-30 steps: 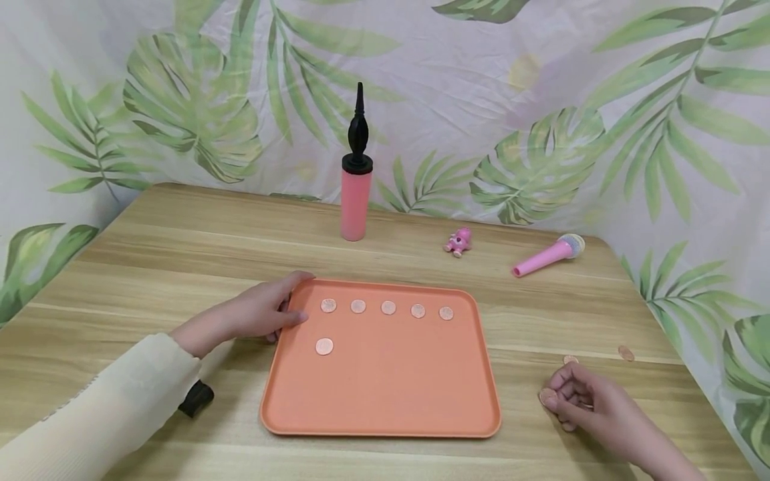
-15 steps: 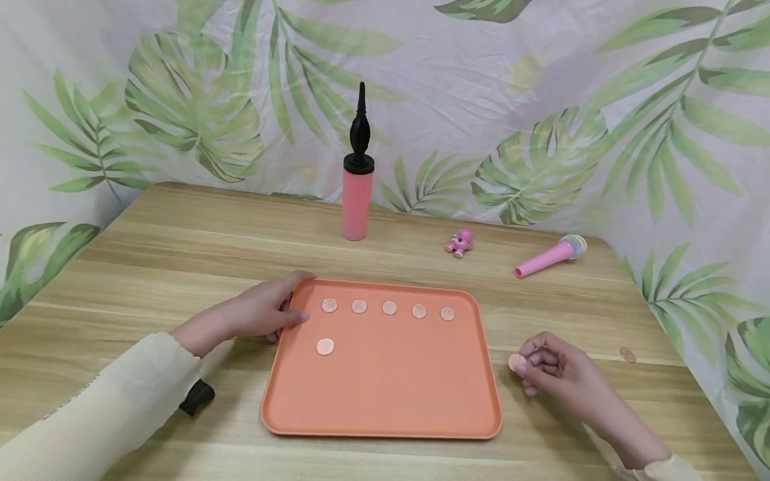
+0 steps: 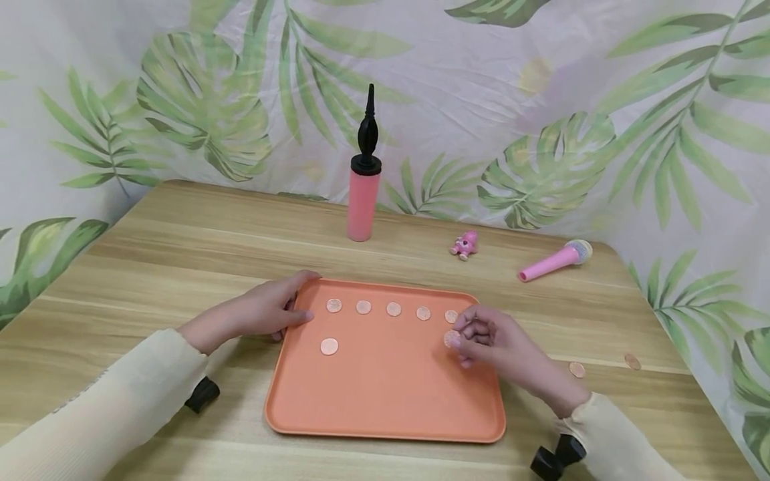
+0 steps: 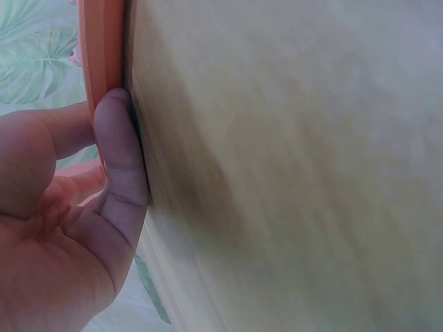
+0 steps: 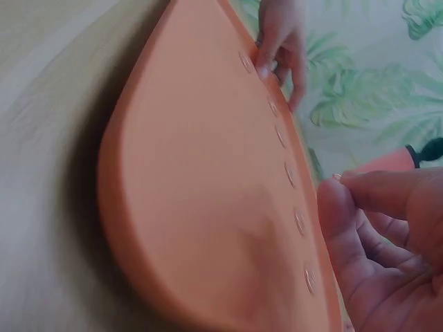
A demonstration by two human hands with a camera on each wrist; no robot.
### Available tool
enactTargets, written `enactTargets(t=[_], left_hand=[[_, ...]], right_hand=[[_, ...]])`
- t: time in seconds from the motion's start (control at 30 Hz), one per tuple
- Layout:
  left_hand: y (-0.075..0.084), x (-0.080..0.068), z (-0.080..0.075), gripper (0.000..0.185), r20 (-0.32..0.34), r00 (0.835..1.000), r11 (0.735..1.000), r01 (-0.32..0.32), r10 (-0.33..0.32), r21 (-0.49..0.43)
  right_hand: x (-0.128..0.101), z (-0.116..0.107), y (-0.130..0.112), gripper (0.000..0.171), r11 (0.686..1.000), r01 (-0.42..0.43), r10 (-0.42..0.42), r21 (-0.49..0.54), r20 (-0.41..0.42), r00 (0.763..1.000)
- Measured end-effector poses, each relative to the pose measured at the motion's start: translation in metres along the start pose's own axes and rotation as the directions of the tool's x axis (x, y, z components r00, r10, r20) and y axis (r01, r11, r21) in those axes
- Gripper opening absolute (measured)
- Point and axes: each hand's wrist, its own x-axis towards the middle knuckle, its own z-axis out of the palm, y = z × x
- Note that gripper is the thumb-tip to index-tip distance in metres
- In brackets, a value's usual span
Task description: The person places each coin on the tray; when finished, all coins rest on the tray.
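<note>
An orange tray point(image 3: 385, 394) lies on the wooden table. My left hand point(image 3: 265, 308) grips its back left edge, the thumb on the inside; the left wrist view shows fingers point(image 4: 119, 149) curled at the rim. Above the tray's right side, my right hand point(image 3: 499, 341) pinches a copper-coloured coin point(image 3: 451, 339) between thumb and fingertips. In the right wrist view only a sliver of that coin point(image 5: 337, 177) shows. Several coins point(image 3: 394, 309) form a row along the tray's back edge. One more coin point(image 3: 329, 346) lies below the row's left end.
Two loose coins, a nearer coin point(image 3: 577, 369) and a farther coin point(image 3: 632, 361), lie right of the tray. Behind it stand a pink pump point(image 3: 362, 207) with a black top, a small pink figurine point(image 3: 464, 245) and a pink toy microphone point(image 3: 555, 262). A leaf-patterned cloth hangs behind the table.
My right hand has carried the pinched coin leftward from the table at the right to above the tray. The left hand keeps its hold on the tray edge.
</note>
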Motion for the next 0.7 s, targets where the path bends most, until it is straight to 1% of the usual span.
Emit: enactTargets(t=[0.23,0.33,0.57,0.7], left_hand=[[0.001,-0.001,0.001,0.067,-0.001,1.0,1.0,-0.006,0.006,0.001],[0.001,-0.002,0.001,0.067,-0.001,1.0,1.0,-0.002,0.002,-0.002],[0.004,0.0,0.0,0.067,0.004,1.0,1.0,-0.001,0.001,0.004],[0.004,0.0,0.0,0.067,0.004,1.0,1.0,-0.005,0.005,0.007]], right_hand=[[0.025,0.025,-0.005,0.02,0.998,0.062,-0.062,0.003,0.082,0.995],[0.033,0.035,-0.008,0.018,0.997,0.075,-0.075,-0.001,0.111,0.991],[0.048,0.058,-0.012,0.015,0.999,0.025,-0.019,-0.038,0.15,0.988],[0.056,0.068,-0.014,0.012,0.998,0.025,-0.014,-0.055,0.184,0.983]])
